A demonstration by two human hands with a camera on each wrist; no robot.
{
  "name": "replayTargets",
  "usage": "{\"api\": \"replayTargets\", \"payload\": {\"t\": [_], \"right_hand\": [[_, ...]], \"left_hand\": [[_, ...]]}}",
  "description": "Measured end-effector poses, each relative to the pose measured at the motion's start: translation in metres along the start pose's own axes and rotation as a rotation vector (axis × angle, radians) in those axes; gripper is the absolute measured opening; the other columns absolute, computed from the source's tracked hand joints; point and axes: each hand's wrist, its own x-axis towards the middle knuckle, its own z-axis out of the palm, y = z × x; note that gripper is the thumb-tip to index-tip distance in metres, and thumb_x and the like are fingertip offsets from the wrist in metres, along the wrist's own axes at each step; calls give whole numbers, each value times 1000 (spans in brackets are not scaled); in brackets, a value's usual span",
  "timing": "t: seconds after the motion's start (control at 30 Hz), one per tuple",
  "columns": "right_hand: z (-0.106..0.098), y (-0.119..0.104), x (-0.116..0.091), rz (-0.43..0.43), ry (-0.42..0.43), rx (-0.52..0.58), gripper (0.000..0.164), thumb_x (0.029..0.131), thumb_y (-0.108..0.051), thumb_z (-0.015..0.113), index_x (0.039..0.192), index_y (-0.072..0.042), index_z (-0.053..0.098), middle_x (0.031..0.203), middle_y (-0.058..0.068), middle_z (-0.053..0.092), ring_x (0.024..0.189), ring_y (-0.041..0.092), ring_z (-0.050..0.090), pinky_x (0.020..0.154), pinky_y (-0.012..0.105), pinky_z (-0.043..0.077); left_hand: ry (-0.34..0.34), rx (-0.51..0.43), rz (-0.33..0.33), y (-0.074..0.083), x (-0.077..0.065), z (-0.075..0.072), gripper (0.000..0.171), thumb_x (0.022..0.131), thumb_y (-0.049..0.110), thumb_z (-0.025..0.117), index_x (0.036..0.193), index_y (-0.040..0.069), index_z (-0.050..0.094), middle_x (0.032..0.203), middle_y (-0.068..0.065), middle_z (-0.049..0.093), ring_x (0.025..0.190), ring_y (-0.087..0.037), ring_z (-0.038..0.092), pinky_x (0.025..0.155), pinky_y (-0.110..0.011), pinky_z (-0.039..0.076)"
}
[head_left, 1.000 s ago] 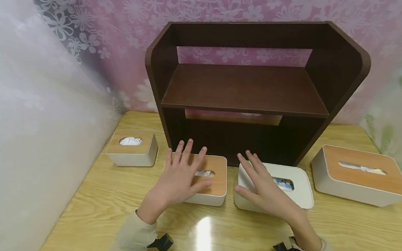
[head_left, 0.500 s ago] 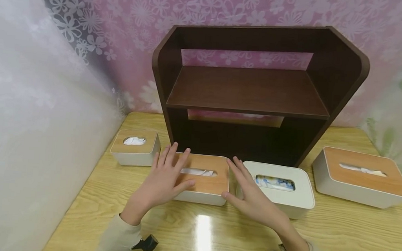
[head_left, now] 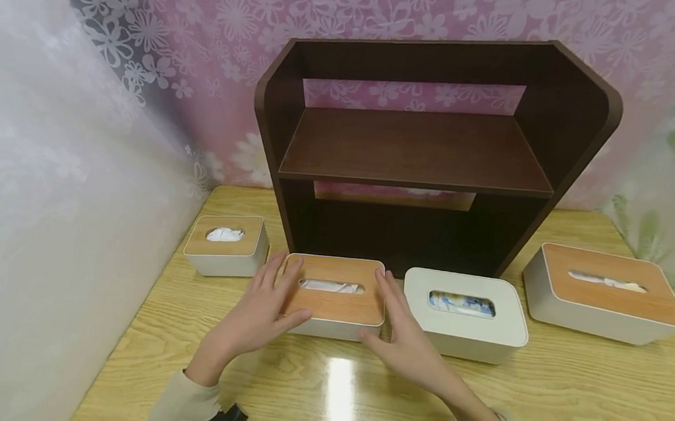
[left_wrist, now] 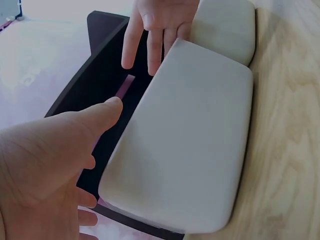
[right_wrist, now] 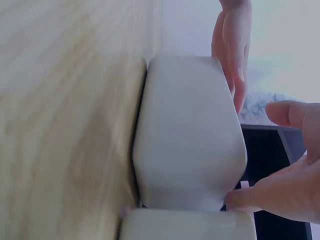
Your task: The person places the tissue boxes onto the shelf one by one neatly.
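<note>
A tissue box (head_left: 332,308) with an orange wood-look lid and white sides sits on the table in front of the dark shelf. Tissue shows in its long slot. My left hand (head_left: 255,310) is at its left end, fingers spread, with the thumb over the lid's front left corner. At the right end is my right hand (head_left: 403,342), fingers extended along that side, between this box and an all-white tissue box (head_left: 464,343). In the right wrist view, fingertips of the right hand (right_wrist: 287,192) reach right at the gap between the two boxes.
The dark brown two-tier shelf (head_left: 414,147) stands behind the boxes against a pink floral wall covering. A small wood-lidded tissue box (head_left: 226,264) is at the left, and a larger one (head_left: 610,304) at the right. A pale wall (head_left: 69,216) borders the table's left side.
Both hands have moved left and slightly down in the head view. The left hand has gone from over the wood-lidded box to its left end, the right hand from over the white box to the gap.
</note>
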Motion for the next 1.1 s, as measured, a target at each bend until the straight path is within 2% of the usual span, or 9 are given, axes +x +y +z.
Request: {"api": "replayTargets", "payload": {"t": [0.37,0.5,0.63,0.77,0.87,0.97,1.1], "right_hand": [[16,10,0,132,-14,203,104,90,-11,67,160,-17,-9,165,11,-10,150,37,-8,113,68,9],[20,15,2,132,-10,314,105,90,-5,65,158,-14,-14,165,12,-14,151,36,-5,117,60,11],[21,19,4,101,-10,419,104,90,4,60,157,-11,-17,165,12,-14,151,35,0,117,53,14],[21,21,4,108,-11,419,101,91,3,60,158,-11,-14,166,10,-11,151,33,0,117,51,14],[22,20,3,124,-9,410,100,92,0,60,158,-11,-13,165,10,-12,151,32,-2,118,52,11],[24,19,3,140,1,417,100,91,-2,61,158,-11,-13,165,11,-13,151,34,-2,118,54,11],[27,17,3,175,35,433,101,89,-3,61,159,-12,-11,165,11,-11,151,35,3,118,52,14]], "left_hand": [[-39,-132,-59,-9,-8,9,92,94,60,56,162,22,6,165,-16,-3,147,-48,13,107,-68,29],[-48,-242,-92,-11,-10,16,93,95,56,57,161,19,3,165,-19,-1,146,-46,18,110,-63,31],[-25,-348,-117,-11,-13,25,94,96,53,56,161,16,-1,164,-20,3,148,-39,17,115,-57,26],[15,-469,-141,-9,-16,32,99,96,48,60,159,10,-6,164,-18,1,150,-34,12,117,-53,21],[49,-592,-166,-7,-18,34,101,96,40,65,159,7,-6,164,-19,3,147,-36,22,111,-53,34],[83,-685,-190,-4,-18,35,98,93,31,70,159,7,1,159,-19,18,135,-37,41,95,-48,50],[124,-708,-210,-1,-18,36,92,90,22,74,159,9,14,148,-18,34,119,-32,53,80,-39,55]]}}
